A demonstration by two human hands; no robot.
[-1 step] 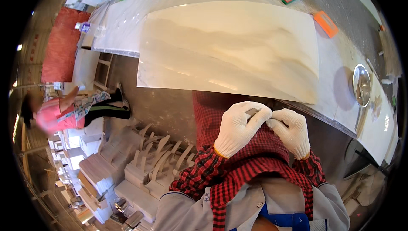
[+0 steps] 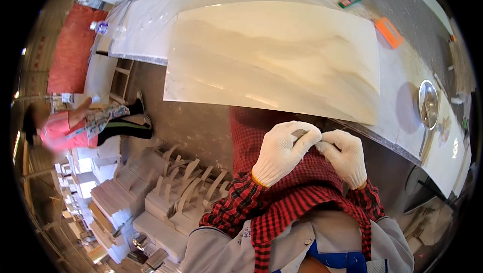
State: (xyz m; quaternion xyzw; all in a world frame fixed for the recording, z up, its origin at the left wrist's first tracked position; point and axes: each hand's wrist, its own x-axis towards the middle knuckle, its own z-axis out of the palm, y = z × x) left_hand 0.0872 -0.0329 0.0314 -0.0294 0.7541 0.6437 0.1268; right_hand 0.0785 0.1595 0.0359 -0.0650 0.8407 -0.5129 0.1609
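My left hand [image 2: 286,152] and my right hand [image 2: 344,156], both in white knit gloves, meet in front of my red-and-black checked apron. Thumb and fingers are pinched together on each, with the fingertips of the two nearly touching. A sliver of something greyish [image 2: 299,133] shows inside the left hand's grip; its kind is hidden, and what the right fingertips pinch cannot be seen. Just beyond the hands lies a large cream slab [image 2: 271,57] with grey-brown veining, its near edge jutting past the worktable [image 2: 397,107]. Neither hand touches the slab.
On the table are orange blocks [image 2: 389,32], a green-and-dark small block [image 2: 349,1], a round metal bowl [image 2: 428,104] and a plastic bottle [image 2: 99,26]. Stacked pale boards with curved strips [image 2: 188,187] stand at lower left. Another person [image 2: 80,124] in pink stands at far left.
The view has shifted very slightly. Both hands keep the same pinched pose in front of the apron, and the slab stays in place.
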